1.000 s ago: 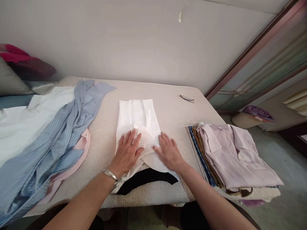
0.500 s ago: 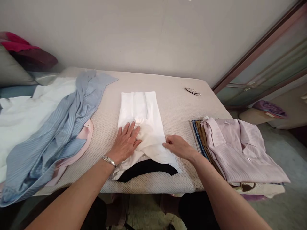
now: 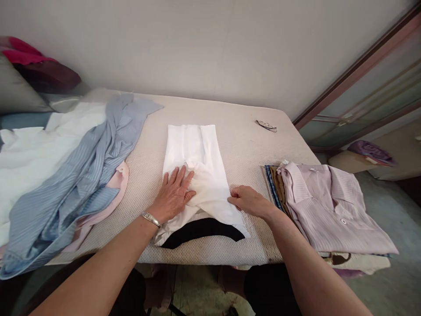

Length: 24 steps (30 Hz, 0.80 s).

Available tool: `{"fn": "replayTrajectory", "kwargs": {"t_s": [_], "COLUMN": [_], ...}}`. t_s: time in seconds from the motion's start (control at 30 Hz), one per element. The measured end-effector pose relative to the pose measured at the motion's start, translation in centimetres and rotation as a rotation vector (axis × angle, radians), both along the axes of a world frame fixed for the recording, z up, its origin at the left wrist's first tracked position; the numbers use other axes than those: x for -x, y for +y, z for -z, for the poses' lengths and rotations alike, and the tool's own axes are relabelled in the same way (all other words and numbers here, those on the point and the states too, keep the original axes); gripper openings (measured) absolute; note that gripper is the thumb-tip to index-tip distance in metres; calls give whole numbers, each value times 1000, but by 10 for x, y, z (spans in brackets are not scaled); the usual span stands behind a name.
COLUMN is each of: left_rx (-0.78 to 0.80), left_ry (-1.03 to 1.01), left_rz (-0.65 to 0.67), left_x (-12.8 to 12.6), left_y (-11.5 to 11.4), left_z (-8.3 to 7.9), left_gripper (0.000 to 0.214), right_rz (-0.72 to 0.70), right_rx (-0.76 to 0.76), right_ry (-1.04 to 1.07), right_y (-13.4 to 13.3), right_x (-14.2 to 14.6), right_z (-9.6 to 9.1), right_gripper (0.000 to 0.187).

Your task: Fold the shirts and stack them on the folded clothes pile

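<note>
A person's two bare hands work on a white garment (image 3: pixel 194 158) that lies folded into a long strip at the middle of a beige padded surface (image 3: pixel 240 153), its black neckline (image 3: pixel 200 230) nearest the person. The left hand (image 3: pixel 174 195) lies flat on the near half of the cloth, fingers spread and palm down, pressing on it and grasping nothing. A silver bracelet (image 3: pixel 150 218) sits on that wrist. The right hand (image 3: pixel 248 201) rests at the garment's right edge with fingers curled in, thumb and fingertips closed on the hem of the fold.

To the left lies a loose heap of laundry: a blue striped shirt (image 3: pixel 82 175) draped over a pink garment (image 3: pixel 115 188), with a white cloth (image 3: pixel 36 153) beside them. It lies near the white garment but apart from it. On the right corner stands a stack of folded clothes (image 3: pixel 276 186) topped by a lilac shirt (image 3: pixel 325 206), just beside the right hand. A pair of glasses (image 3: pixel 266 126) lies folded by the far right edge, well apart from the hands. At the far left, against the wall, sit a grey cushion (image 3: pixel 16 92) and a red bundle (image 3: pixel 29 57).
</note>
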<state>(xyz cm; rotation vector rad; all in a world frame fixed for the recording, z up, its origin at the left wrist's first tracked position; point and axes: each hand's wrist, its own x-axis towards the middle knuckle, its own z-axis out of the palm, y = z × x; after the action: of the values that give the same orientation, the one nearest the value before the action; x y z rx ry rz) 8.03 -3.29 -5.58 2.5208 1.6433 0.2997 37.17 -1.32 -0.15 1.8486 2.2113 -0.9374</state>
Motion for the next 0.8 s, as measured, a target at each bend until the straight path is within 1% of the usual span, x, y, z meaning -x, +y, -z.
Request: {"fn": "replayTrajectory", "kwargs": {"t_s": [0.07,0.13,0.2,0.27,0.33,0.4,0.53,0.6,0.67,0.7,0.73,0.8], "left_rx": [-10,-20,-28,-33,-29,-25,-20,-18,-19,-23,-29,-26], "left_ry": [7,11,16,22,26,20,11,5,-19,-43,-68,-90], "left_rz": [0,5,8,5,4,9,3,1,-1,-32,-103,-352], "left_x": [0,-1,-1,0,0,1,-2,-3,-1,3,9,24], "left_y": [0,0,0,0,1,0,-2,-2,2,6,10,20], "left_z": [1,2,2,2,2,3,5,3,-6,-12,-20,-35], "left_gripper": [65,66,66,66,66,67,68,67,64,60,56,50], "right_rz": [37,120,167,146,111,104,102,125,181,206,222,218], "right_rx": [-57,-133,-192,-224,-242,-249,-231,-224,-238,-255,-275,-313], "right_ry": [-16,-49,-98,-137,-159,-171,-189,-203,-220,-230,-241,-262], "right_y": [2,4,7,10,12,13,16,17,17,17,16,15], "right_x": [5,12,20,26,27,24,20,23,27,30,33,37], "right_z": [0,2,6,12,17,20,20,19,20,20,22,25], "right_gripper": [40,48,46,37,32,32,32,36,45,49,51,49]}}
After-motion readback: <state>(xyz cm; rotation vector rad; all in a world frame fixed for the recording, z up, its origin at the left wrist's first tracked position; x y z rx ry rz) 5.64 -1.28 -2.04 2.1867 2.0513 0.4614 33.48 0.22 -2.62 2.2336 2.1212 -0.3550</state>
